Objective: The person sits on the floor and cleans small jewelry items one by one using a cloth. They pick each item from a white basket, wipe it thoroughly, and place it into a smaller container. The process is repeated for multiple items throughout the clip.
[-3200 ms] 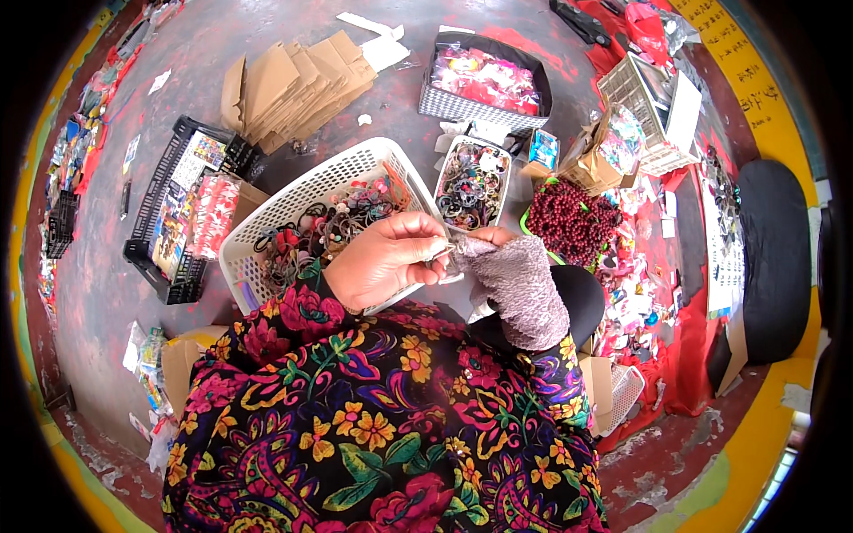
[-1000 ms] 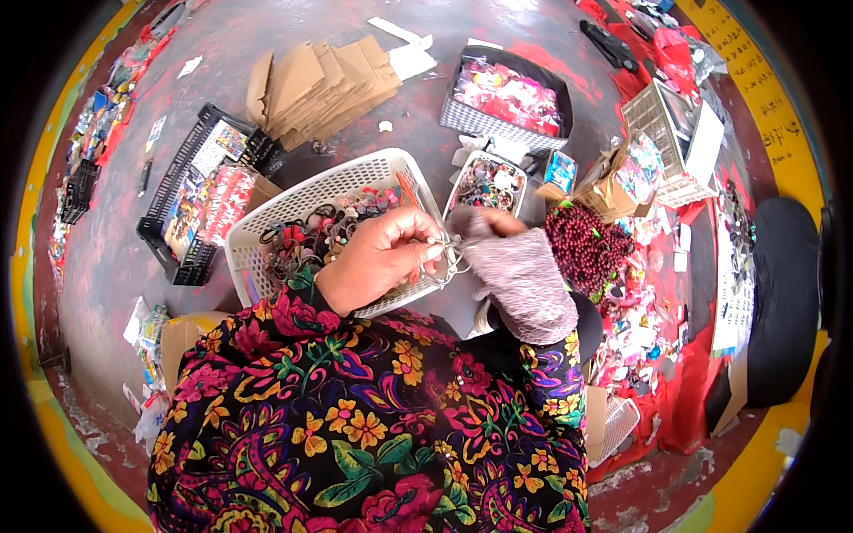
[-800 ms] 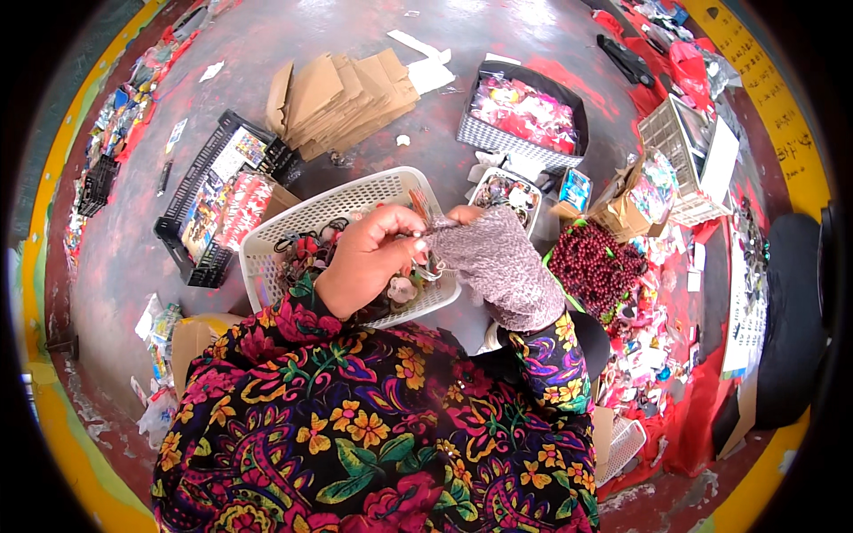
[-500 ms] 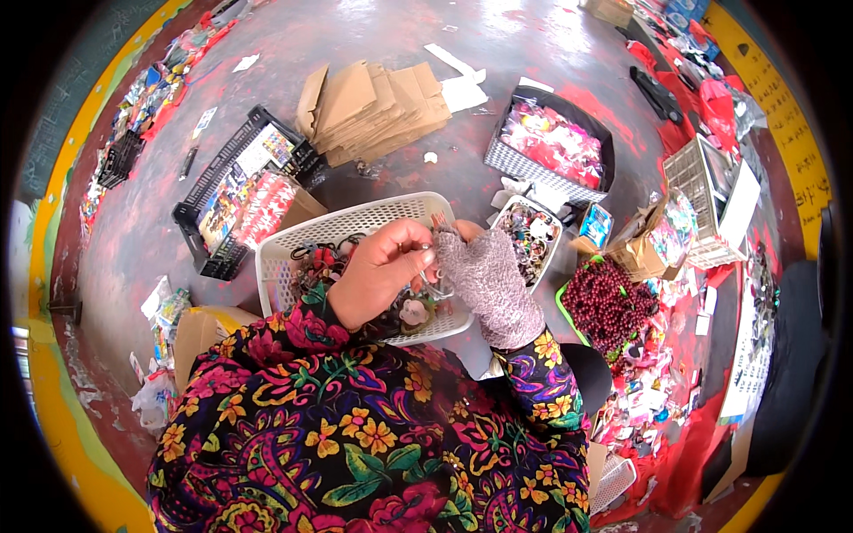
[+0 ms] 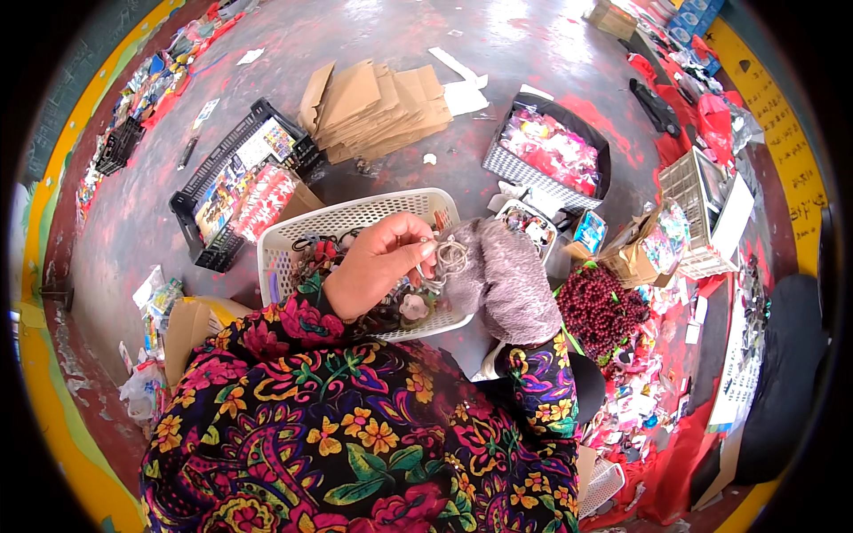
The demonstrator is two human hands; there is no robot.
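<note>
My left hand (image 5: pixel 378 266) is closed in a pinch, thumb against forefinger, on a thin pale cord (image 5: pixel 428 253). Right of it, a loose tangle of pale loops (image 5: pixel 453 256) lies against the fuzzy grey knitted covering (image 5: pixel 515 289) on my right hand. That covering hides my right hand's fingers and reaches the flowered cuff, so I cannot tell how they are bent. Both hands meet above a white perforated basket (image 5: pixel 355 213). Dark bands, red pieces and a round pale trinket (image 5: pixel 413 307) show inside it, partly hidden by my left hand.
Past the basket lie flattened cardboard boxes (image 5: pixel 378 111). A black crate (image 5: pixel 200 191) stands left, a grey woven bin (image 5: pixel 542 178) of packets far right. On the right are a small white tray (image 5: pixel 506 211), dark red beads (image 5: pixel 600 306) and a carton (image 5: pixel 635 258).
My right hand has turned and shifted slightly right; its fingertips, partly visible before, are now hidden by the grey knit. The pale loops now show plainly. My left hand keeps its pinch.
</note>
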